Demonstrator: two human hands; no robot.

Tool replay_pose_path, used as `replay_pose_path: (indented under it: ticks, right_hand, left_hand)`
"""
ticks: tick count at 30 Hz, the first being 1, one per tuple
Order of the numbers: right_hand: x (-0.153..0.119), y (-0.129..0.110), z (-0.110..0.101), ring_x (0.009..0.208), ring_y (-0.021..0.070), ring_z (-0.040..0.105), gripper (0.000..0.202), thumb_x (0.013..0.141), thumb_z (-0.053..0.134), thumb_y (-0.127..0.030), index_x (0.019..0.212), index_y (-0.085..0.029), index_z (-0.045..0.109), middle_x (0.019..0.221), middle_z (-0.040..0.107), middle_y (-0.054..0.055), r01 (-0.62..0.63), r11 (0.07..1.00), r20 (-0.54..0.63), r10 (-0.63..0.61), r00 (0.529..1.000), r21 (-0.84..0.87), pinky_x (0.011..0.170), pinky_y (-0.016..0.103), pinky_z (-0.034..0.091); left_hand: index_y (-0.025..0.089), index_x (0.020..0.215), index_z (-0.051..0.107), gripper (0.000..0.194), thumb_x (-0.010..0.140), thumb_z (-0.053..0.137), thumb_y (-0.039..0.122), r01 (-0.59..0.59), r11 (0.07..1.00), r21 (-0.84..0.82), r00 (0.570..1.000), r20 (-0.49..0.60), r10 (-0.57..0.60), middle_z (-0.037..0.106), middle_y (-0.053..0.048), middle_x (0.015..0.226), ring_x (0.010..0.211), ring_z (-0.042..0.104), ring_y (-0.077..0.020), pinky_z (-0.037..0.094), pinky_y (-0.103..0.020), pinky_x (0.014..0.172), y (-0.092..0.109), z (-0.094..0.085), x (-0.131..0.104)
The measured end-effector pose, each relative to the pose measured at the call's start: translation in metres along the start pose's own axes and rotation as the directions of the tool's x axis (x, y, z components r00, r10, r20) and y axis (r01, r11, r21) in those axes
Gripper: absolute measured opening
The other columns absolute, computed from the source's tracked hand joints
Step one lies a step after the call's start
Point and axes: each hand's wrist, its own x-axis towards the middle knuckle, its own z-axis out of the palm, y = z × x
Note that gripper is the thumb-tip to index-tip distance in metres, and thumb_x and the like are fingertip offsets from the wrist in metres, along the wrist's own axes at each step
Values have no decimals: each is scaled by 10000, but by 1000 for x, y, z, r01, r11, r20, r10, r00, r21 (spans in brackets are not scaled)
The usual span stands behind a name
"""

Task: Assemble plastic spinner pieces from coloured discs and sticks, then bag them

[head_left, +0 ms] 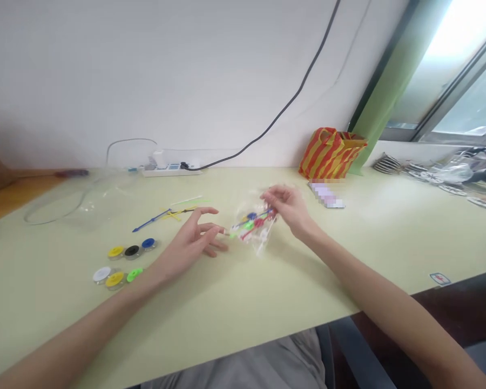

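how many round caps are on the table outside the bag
6: yellow, black and blue in the far row; white, another yellow and green in the near row. The left arm may hide more.

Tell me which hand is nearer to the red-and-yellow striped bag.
Right. The right hand, pinching the clear packet, is in front of the striped bag and to its left; the left hand is farther left, past the packet.

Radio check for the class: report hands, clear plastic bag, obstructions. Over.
Right hand pinching clear plastic bag, colourful parts inside. Left hand open beside it, contact unclear. Round lime-green plastic piece close by left forearm.
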Motion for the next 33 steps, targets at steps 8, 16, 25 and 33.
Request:
replay_pose_path:
  ticks: [8, 16, 25, 33]
  right_hand:
    - [46, 18, -75, 526, 108, 530, 287, 798, 734, -459, 870, -211, 609, 726, 598, -22, 178, 981, -618, -96, 780, 73, 422, 232, 452]
    - [46, 7, -99, 635, 139, 696, 216, 798, 587, -191, 998, -261, 544, 706, 612, -42, 126, 978, -596, -2, 803, 167, 632, 277, 620]
    - [37, -10, -84, 963, 230, 744, 145, 817, 669, -227, 954, -190, 696, 950, 756, 81, 161, 984, -331, -175, 927, -72, 889, 392, 610]
    - [25, -27, -84, 1275, 367, 490, 283, 929, 653, -487, 814, -236, 711, 1246, 610, 123, 188, 561, -268, -629, 730, -806, 1012, 586, 430]
  left_hand:
    - [307, 1322, 411, 529, 936, 590, 622, 3, 1000, 3, 1000, -10, -3, 717, -97, 1172, 853, 760, -253, 605, -390, 739, -1, -2, 1]
    - [306, 1346, 402, 496, 962, 575, 568, 3, 1000, 2, 1000, 12, -3, 707, -95, 1175, 861, 754, -244, 586, -392, 754, -3, -3, 2]
    - [298, 1362, 403, 496, 966, 575, 542, -10, 1000, 15, 1000, 25, 9, 704, -89, 1143, 851, 744, -238, 578, -393, 745, -5, -4, 3]
    - [322, 1373, 382, 484, 981, 549, 552, -29, 999, 46, 998, 63, 26, 687, -74, 1134, 859, 722, -225, 566, -373, 750, -8, -6, 4]
